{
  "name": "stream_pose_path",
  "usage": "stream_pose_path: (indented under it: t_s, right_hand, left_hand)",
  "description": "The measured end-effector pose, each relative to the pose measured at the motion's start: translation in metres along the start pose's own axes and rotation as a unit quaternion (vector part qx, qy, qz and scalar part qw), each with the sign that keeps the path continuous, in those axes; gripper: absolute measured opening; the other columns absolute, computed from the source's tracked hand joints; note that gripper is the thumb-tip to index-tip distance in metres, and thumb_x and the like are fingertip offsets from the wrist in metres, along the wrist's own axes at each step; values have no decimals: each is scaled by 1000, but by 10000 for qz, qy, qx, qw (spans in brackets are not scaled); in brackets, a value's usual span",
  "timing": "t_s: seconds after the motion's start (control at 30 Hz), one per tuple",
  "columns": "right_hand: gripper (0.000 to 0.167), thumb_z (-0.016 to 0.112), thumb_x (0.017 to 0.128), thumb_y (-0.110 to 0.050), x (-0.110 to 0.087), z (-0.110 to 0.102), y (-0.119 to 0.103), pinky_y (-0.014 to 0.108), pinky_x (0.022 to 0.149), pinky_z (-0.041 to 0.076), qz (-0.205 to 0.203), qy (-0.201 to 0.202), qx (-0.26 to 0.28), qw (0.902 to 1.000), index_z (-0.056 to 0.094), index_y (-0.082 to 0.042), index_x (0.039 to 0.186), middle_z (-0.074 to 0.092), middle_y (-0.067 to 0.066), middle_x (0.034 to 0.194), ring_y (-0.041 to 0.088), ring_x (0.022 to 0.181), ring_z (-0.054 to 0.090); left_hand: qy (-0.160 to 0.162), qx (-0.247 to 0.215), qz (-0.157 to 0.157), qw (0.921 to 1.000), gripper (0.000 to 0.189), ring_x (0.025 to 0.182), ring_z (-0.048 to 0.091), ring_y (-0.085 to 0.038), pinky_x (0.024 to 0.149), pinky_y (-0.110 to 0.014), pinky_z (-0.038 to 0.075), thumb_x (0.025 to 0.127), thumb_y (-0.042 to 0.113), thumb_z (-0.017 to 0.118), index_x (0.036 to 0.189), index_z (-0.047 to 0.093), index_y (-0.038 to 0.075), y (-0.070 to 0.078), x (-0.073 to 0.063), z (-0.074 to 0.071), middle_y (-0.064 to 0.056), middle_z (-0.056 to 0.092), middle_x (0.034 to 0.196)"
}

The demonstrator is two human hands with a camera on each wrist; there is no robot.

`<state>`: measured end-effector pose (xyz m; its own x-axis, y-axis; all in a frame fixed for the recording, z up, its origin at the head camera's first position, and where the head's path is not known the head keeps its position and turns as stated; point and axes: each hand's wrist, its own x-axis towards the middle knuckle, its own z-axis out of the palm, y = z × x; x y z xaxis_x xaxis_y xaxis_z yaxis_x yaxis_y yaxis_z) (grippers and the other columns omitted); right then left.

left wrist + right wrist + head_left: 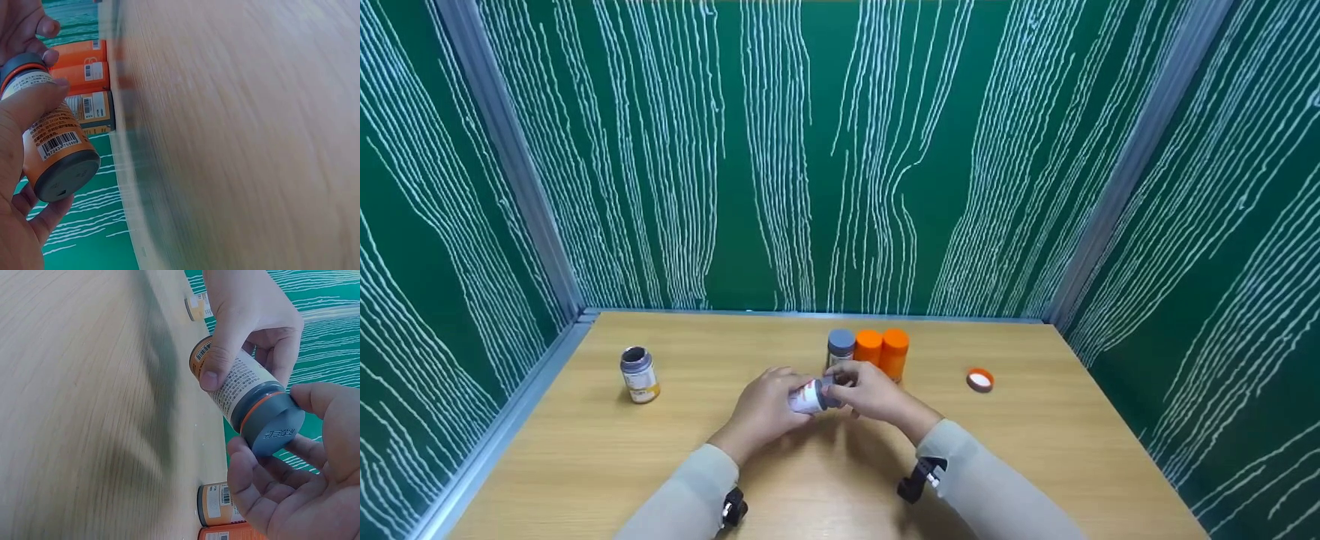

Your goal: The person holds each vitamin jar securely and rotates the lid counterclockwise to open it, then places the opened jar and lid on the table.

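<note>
My left hand (pixel 769 401) grips a small supplement bottle (pixel 56 129) by its body, thumb along the printed label. The bottle has a white and orange label with a barcode and a dark grey base. It is tilted above the table, its capped end toward the right hand. My right hand (pixel 877 394) pinches the grey cap (pixel 275 424) between thumb and fingers. An orange ring shows where the cap meets the bottle neck, and raised lettering marks the cap's top. The cap sits on the bottle in the right wrist view.
Just beyond the hands stand a grey-capped bottle (pixel 841 346) and two orange bottles (pixel 895 352) in a row. An uncapped bottle (pixel 640 375) stands at the left. A loose orange cap (pixel 980 380) lies inside-up at the right. Green, white-lined panels (pixel 832 187) enclose the wooden table (pixel 585 457).
</note>
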<state>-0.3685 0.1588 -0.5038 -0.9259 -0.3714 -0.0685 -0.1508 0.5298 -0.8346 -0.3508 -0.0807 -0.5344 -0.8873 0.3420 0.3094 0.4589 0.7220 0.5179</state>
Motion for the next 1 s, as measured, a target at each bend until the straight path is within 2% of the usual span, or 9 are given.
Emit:
stream_pose_path:
  t_s: [0.1, 0.2, 0.33, 0.47, 0.6, 0.7, 0.83, 1.0]
  right_hand:
    - [39, 82, 104, -29, 1, 0, 1, 47, 86, 71, -207, -15, -71, 9998, 75, -14, 140, 76, 14, 131, 29, 102, 72]
    - [38, 83, 102, -21, 2, 0, 2, 43, 92, 70, -449, -27, -149, 9989, 76, -13, 139, 76, 14, 134, 28, 107, 72]
    - [40, 83, 102, -15, 2, 0, 2, 47, 106, 68, -588, -53, -179, 9981, 75, -14, 141, 76, 14, 137, 31, 115, 72]
    - [44, 83, 103, -20, 1, 1, 3, 49, 109, 67, -530, -24, -169, 9984, 73, -16, 146, 75, 13, 140, 30, 118, 72]
    - [46, 79, 108, -34, 1, 2, 3, 49, 100, 69, -399, 122, -64, 9991, 71, -14, 149, 74, 16, 142, 29, 116, 72]
    - [51, 72, 111, -46, 1, 3, 2, 47, 86, 71, -182, 233, -54, 9995, 70, -12, 149, 74, 17, 141, 28, 109, 71]
    - [59, 66, 112, -55, 0, 5, 0, 43, 72, 67, 19, 276, -135, 9995, 70, -9, 149, 77, 15, 128, 35, 94, 73]
    - [59, 68, 112, -55, 1, 6, -1, 40, 69, 67, 178, 216, -123, 9995, 73, -8, 147, 77, 10, 111, 41, 90, 77]
  left_hand:
    - [-16, -5, -15, 10000, 50, 107, 67, -19, 99, -45, 63, 89, 32, 100, 134, 84, 16, -1, 0, 0, -3, 79, 122]
    - [-23, -19, -39, 10000, 51, 105, 66, -19, 98, -45, 62, 89, 32, 100, 134, 84, 16, -1, 0, 0, -3, 79, 121]
    - [-31, -47, -88, 9999, 52, 105, 66, -20, 98, -45, 63, 89, 31, 100, 135, 83, 15, -1, 1, 0, -4, 79, 121]
    - [-56, -104, -163, 9998, 51, 107, 66, -20, 101, -46, 63, 90, 32, 99, 136, 83, 17, 0, 0, 0, -3, 79, 123]
    - [-35, -115, -106, 9999, 51, 113, 69, -22, 105, -49, 64, 90, 32, 99, 136, 83, 17, 1, -1, 0, -4, 80, 127]
    - [-15, -107, -56, 9999, 52, 116, 70, -25, 107, -51, 63, 89, 29, 100, 136, 83, 16, 2, 0, 0, -6, 80, 130]
    - [-35, -112, -112, 9999, 52, 115, 70, -25, 107, -51, 64, 89, 26, 100, 137, 82, 15, 1, 0, 1, -6, 80, 130]
    - [-36, -89, -133, 9999, 54, 116, 70, -24, 107, -50, 63, 89, 26, 99, 139, 82, 15, 1, 0, 1, -6, 80, 131]
